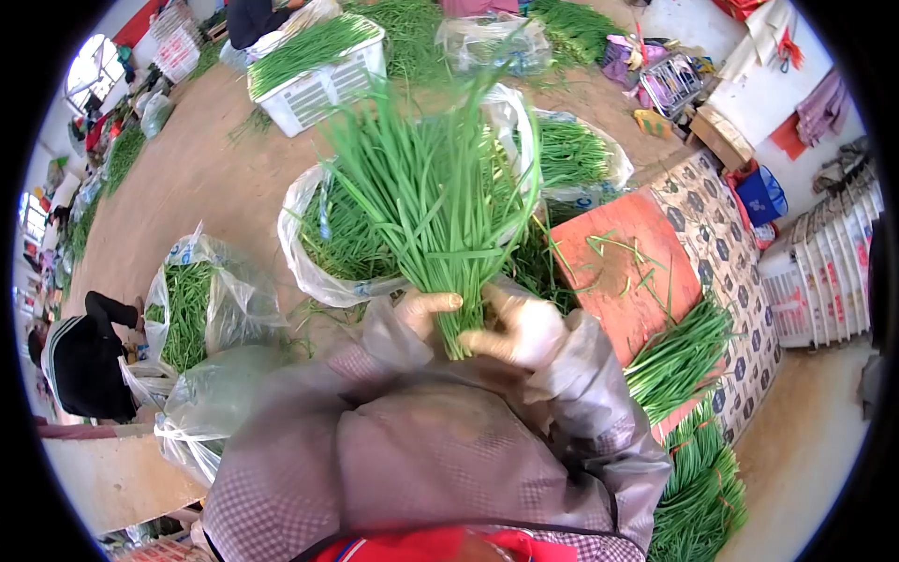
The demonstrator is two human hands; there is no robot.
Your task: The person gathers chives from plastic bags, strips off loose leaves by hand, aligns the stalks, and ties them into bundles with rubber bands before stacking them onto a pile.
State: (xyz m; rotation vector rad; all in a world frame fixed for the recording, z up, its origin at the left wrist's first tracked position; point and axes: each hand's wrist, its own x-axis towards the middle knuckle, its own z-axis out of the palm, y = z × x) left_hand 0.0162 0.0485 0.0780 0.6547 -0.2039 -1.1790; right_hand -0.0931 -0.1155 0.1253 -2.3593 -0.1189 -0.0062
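Note:
A large bunch of garlic chives (426, 220) stands upright in front of my chest, its leaves fanned out and blurred at the tips. My left hand (426, 311), in a pale glove, is closed around the left side of the stems near their base. From the other side, my right hand (523, 328), also gloved, curls its thumb and fingers about the stem ends. Part of each grip is hidden by the stems. Just beyond the bunch is an open plastic bag (304, 253) of chives.
To the right, a red board (627, 267) carries loose leaves, with chive bundles (679, 361) at its near edge. A white crate (323, 94) of chives stands ahead. At left, a person (89, 365) bends beside another filled bag (187, 309). White crates (824, 272) are stacked far right.

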